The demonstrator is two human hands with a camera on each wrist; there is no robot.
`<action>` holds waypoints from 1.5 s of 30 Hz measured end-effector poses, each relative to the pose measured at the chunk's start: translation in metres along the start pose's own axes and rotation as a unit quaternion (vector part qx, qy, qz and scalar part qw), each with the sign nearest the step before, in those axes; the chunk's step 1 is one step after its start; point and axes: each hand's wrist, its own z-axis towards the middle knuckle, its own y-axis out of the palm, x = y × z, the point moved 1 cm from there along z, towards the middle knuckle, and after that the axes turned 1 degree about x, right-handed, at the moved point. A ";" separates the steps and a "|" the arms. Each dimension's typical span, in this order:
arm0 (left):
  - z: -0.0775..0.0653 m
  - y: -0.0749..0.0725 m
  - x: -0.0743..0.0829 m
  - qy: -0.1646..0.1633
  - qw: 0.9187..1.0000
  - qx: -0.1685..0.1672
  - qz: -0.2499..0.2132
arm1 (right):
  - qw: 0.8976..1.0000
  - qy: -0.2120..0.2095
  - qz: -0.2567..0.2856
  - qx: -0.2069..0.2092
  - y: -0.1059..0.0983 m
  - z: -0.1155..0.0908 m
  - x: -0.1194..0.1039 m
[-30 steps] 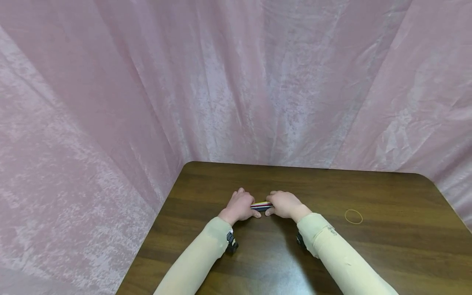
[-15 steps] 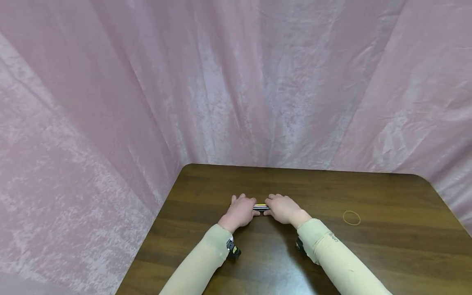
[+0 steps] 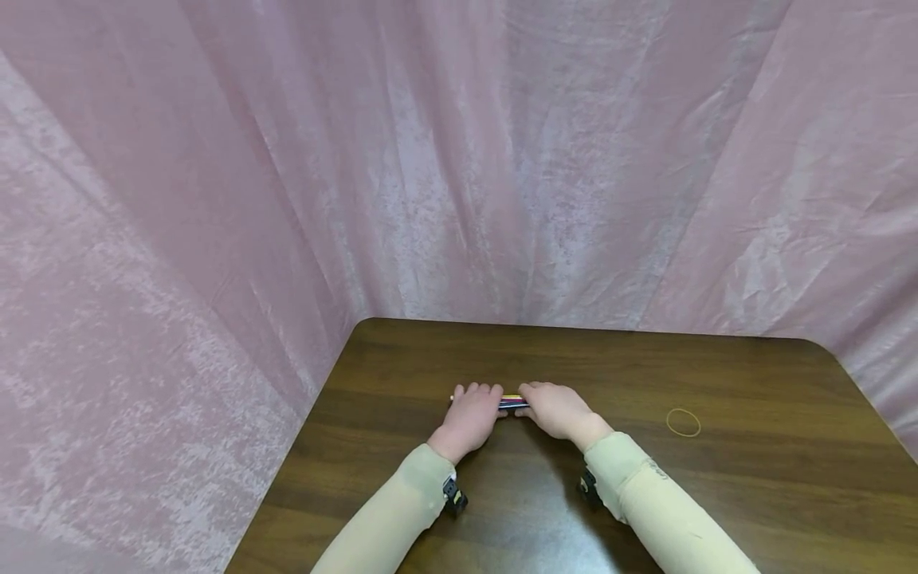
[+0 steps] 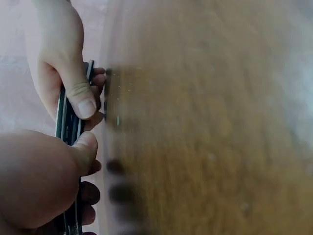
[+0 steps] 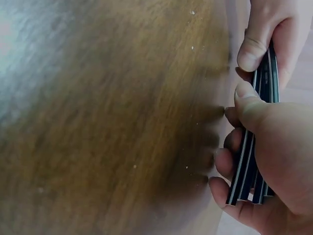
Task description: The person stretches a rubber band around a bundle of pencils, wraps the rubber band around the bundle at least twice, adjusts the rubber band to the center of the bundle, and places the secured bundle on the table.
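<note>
A brown wood-grain table (image 3: 774, 478) with rounded far corners at ten and two o'clock carries a loose, thin yellow rubber band (image 3: 688, 436), lying as an open oval just short of three o'clock from the middle. Pale glare whitens the tabletop near six o'clock, its grain running roughly nine to three.

Yellow rubber band (image 3: 688, 436) lies flat, well out right of fingers (image 3: 528, 390); brown wood-grain tabletop (image 3: 753, 494) stretches under them, gleaming nearer side; beyond fingers, pink velvet curtain (image 3: 430, 159) hangs in loose folds.
</note>
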 end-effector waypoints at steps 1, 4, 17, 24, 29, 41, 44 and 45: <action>0.000 0.000 0.001 0.003 1.000 0.004 0.005 | 1.000 0.002 0.001 -0.002 0.000 -0.001 0.001; 0.000 0.001 0.003 0.005 1.000 0.019 0.024 | 1.000 0.010 -0.001 -0.002 0.000 -0.004 0.002; 0.004 -0.004 0.008 0.050 0.992 0.084 0.084 | 0.992 -0.014 -0.073 0.104 -0.005 -0.014 0.005; 0.003 -0.010 0.012 0.050 0.992 0.078 0.085 | 0.989 -0.011 -0.080 0.124 -0.005 -0.015 0.008; 0.005 -0.008 0.014 0.036 0.992 0.081 0.090 | 0.988 -0.004 -0.080 0.136 -0.006 -0.017 0.009; 0.005 -0.009 0.012 0.025 0.994 0.076 0.076 | 0.990 0.030 -0.019 0.138 -0.013 -0.025 0.018; 0.003 -0.010 0.010 0.023 0.995 0.067 0.071 | 0.990 0.048 0.019 0.133 -0.017 -0.032 0.027; 0.002 -0.011 0.009 0.023 0.995 0.063 0.069 | 0.990 0.056 0.030 0.128 -0.018 -0.035 0.029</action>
